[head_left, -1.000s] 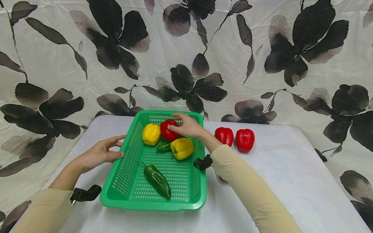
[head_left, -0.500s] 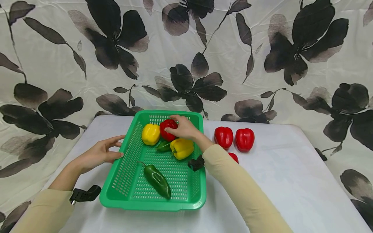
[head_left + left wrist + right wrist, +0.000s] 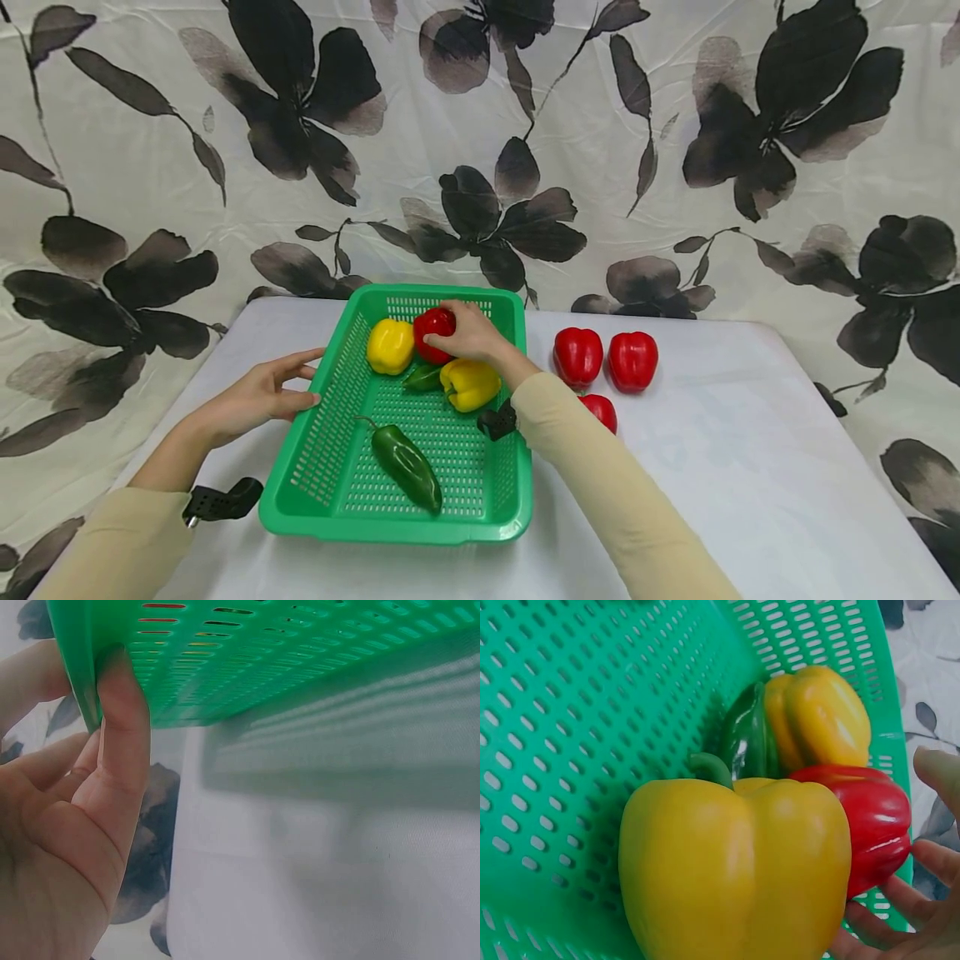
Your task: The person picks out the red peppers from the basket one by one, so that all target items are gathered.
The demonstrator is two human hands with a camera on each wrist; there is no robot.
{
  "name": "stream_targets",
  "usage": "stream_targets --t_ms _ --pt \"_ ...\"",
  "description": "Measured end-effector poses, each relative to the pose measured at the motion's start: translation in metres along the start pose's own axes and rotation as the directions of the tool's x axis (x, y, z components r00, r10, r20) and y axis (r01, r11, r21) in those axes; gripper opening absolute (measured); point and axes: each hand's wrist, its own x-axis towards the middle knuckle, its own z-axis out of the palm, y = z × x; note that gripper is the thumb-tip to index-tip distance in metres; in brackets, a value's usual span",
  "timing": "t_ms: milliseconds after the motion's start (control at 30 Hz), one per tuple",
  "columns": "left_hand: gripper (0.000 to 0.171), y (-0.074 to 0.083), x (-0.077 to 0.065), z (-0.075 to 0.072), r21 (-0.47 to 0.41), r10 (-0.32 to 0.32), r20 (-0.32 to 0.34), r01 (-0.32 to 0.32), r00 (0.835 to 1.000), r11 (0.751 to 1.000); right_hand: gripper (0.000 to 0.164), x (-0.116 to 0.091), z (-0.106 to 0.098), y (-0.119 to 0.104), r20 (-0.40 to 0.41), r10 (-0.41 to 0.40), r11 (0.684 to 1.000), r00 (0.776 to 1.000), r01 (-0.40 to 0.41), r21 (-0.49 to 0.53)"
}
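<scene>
The green basket (image 3: 390,532) stands on the table. My left hand (image 3: 251,402) pinches its left rim, the thumb on one side and the fingers on the other. Inside the basket, a red bell pepper (image 3: 432,335) sits at the back between two yellow bell peppers, one on its left (image 3: 390,346) and one in front (image 3: 470,385). My right hand (image 3: 472,332) is at the red pepper; in the right wrist view the fingertips touch its edge, while the thumb (image 3: 939,769) stands apart. Beside it lies a small green pepper (image 3: 422,378); a long green chili pepper (image 3: 405,468) lies nearer me.
Right of the basket, three red bell peppers lie on the white table: two at the back (image 3: 577,357) and one (image 3: 602,410) partly hidden by my right sleeve (image 3: 592,467). A flower-printed cloth (image 3: 615,242) hangs behind the table.
My right hand and forearm have shifted slightly left and down around the red pepper, uncovering more of the nearest red pepper on the table. The left hand and basket have stayed put.
</scene>
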Motion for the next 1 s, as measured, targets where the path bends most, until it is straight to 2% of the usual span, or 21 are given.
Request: stream_targets --t_ms 533,1000 --pt "0.073 0.0 0.0 0.001 0.002 -0.021 -0.009 0.021 1.0 1.0 0.071 0.011 0.01 0.002 -0.008 0.059 0.998 0.998 -0.059 -0.022" --pt "0.072 0.001 0.0 0.0 0.002 -0.015 -0.009 0.015 1.0 1.0 0.068 0.014 0.014 0.001 -0.004 0.104 0.993 0.995 -0.105 -0.046"
